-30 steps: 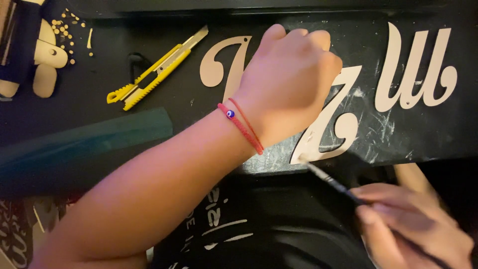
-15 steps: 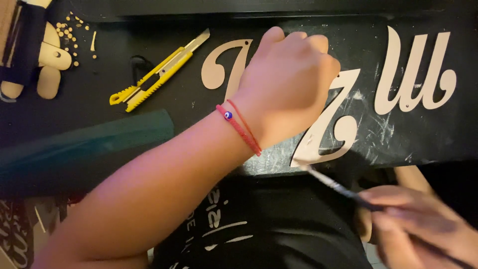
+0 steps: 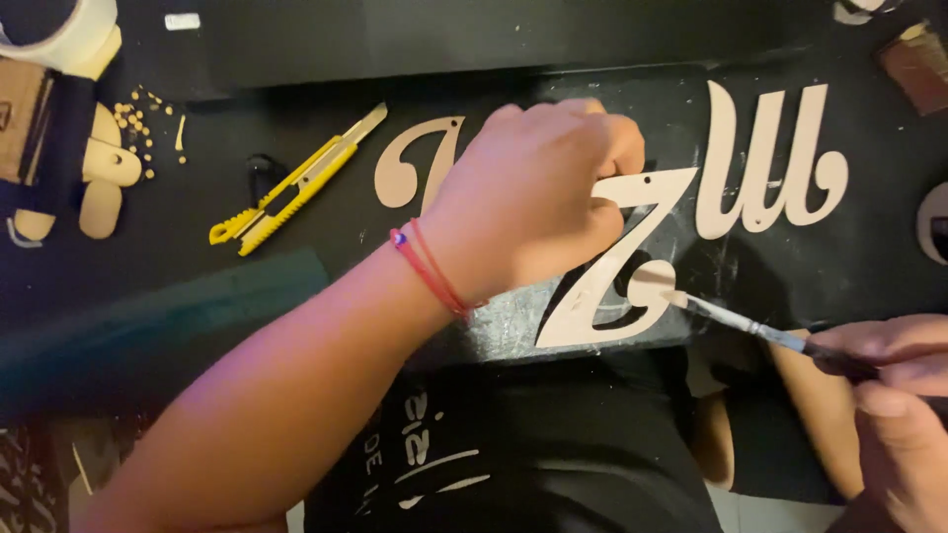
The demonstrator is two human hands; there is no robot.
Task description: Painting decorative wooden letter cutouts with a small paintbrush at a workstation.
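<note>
Head view — brush tip reaches the cut-out

Our left hand [image 3: 533, 197] presses the wooden letter [image 3: 612, 266] flat on the black tabletop [image 3: 869, 257], fingers together on it; our right hand [image 3: 889, 395], fingers clamped on the thin brush [image 3: 750, 326], has just brought its tip onto the letter's lower curl — painting begins.
</note>
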